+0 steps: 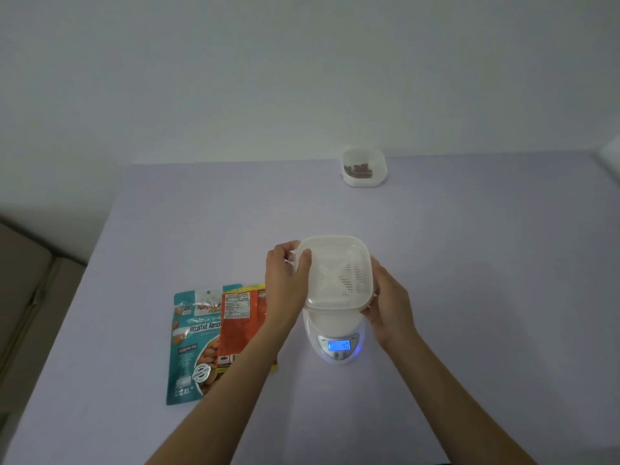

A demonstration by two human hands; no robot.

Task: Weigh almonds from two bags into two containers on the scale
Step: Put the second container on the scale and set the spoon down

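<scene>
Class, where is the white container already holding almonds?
Head view: the white plastic container of almonds sits at the table's far edge, right of centre, beyond the white digital scale.

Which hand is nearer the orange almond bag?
Left. The left hand grips the container at its left edge, right beside the orange bag; the right hand holds its opposite edge, across the scale from the bag.

- Your lavender table carries the scale, right before you.
- At your left, the teal bag lies flat, with the orange bag overlapping it.
- Far back stands a far container with almonds in it.
</scene>
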